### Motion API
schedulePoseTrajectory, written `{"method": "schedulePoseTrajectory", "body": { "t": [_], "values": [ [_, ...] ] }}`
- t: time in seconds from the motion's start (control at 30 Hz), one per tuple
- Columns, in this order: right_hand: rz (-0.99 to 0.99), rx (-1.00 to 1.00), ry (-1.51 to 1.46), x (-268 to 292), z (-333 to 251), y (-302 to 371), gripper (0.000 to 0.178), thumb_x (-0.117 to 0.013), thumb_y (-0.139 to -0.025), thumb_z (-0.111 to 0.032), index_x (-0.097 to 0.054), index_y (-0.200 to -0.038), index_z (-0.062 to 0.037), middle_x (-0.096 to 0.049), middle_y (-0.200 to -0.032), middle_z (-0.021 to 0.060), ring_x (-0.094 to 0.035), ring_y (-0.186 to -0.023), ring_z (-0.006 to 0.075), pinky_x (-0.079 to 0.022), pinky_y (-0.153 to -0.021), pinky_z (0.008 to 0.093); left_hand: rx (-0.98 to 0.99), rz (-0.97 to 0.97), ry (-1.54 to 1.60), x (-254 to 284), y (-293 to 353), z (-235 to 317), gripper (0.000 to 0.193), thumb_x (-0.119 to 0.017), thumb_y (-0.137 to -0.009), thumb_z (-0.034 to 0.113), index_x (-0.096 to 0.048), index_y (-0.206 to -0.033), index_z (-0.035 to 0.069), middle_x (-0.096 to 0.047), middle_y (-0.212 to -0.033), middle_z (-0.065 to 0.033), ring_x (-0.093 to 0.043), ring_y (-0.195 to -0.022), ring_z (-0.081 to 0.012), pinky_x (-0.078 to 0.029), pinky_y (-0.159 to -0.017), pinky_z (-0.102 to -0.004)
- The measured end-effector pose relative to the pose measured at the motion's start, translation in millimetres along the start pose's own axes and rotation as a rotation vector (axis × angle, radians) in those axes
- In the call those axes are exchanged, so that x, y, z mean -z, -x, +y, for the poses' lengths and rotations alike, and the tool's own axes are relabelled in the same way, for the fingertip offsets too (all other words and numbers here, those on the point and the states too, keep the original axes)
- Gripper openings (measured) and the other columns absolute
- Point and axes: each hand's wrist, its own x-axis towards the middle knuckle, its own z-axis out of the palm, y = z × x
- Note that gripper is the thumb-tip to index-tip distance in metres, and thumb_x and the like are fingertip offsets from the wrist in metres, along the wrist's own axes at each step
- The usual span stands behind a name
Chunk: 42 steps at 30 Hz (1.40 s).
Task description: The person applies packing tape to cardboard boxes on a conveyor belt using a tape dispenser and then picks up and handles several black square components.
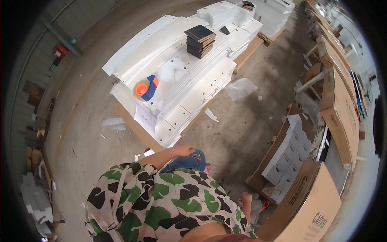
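My left hand (186, 150) hangs in front of my blue jeans, its fingers curled in with nothing visible in them. It is nearest the corner of a stack of white moulded panels (177, 117). My right hand (245, 198) is low at my right side, fingers curled; what they hold, if anything, is hidden. Close beside it are a pale, crumpled-looking thing (255, 209) and a small red loop (265, 205). On the panels lie a blue and orange tape dispenser (150, 89), a sheet of paper with writing (145, 117) and a pile of black flat blocks (200, 40).
Brown cardboard boxes (340, 117) line the right side, with a large one (306, 205) close to my right arm. An open carton (262, 171) holds several white boxes (288, 151). Clear plastic film (241, 88) lies on the floor. Further panel stacks (274, 16) stand beyond.
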Motion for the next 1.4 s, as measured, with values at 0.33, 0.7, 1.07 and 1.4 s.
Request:
{"method": "schedulePoseTrajectory", "body": {
  "t": [0.33, 0.7, 1.07, 1.4],
  "values": [
    [-0.207, 0.366, 0.496, -15.7, -176.3, -116.9, 0.032, -0.053, -0.086, -0.031, -0.067, -0.096, -0.0049, -0.068, -0.085, 0.0140, -0.066, -0.081, 0.0305, -0.053, -0.071, 0.0403, 0.302, 0.055, -0.137, 45.8, -96.2, -49.8, 0.043, -0.051, -0.084, 0.046, -0.068, -0.090, 0.007, -0.066, -0.087, -0.0175, -0.063, -0.083, -0.0346, -0.049, -0.074, -0.0435],
    [-0.100, 0.951, 1.127, 82.7, -333.5, -238.1, 0.029, -0.057, -0.081, -0.030, -0.066, -0.095, -0.0060, -0.067, -0.084, 0.0128, -0.065, -0.074, 0.0304, -0.053, -0.064, 0.0408, 0.160, -0.095, -0.246, 164.4, -358.0, 19.3, 0.041, -0.054, -0.082, 0.039, -0.069, -0.089, 0.002, -0.066, -0.092, -0.0217, -0.062, -0.092, -0.0381, -0.048, -0.083, -0.0462],
    [-0.330, 0.317, 0.542, 145.0, -453.9, -366.0, 0.020, -0.058, -0.083, -0.027, -0.063, -0.084, -0.0073, -0.065, -0.080, 0.0096, -0.064, -0.068, 0.0236, -0.051, -0.053, 0.0399, 0.123, -0.007, -0.273, 235.6, -615.9, 111.2, 0.036, -0.054, -0.081, 0.037, -0.068, -0.084, 0.004, -0.065, -0.086, -0.0203, -0.062, -0.082, -0.0388, -0.049, -0.075, -0.0475],
    [-0.219, 0.483, 0.818, 333.3, -747.4, -583.8, 0.016, -0.059, -0.081, -0.021, -0.063, -0.080, -0.0054, -0.061, -0.071, 0.0086, -0.062, -0.058, 0.0220, -0.051, -0.052, 0.0361, 0.411, 0.236, 0.001, 312.2, -702.0, 162.3, 0.038, -0.059, -0.080, 0.037, -0.066, -0.091, 0.001, -0.064, -0.097, -0.0206, -0.060, -0.094, -0.0375, -0.047, -0.083, -0.0438]
  ]
}}
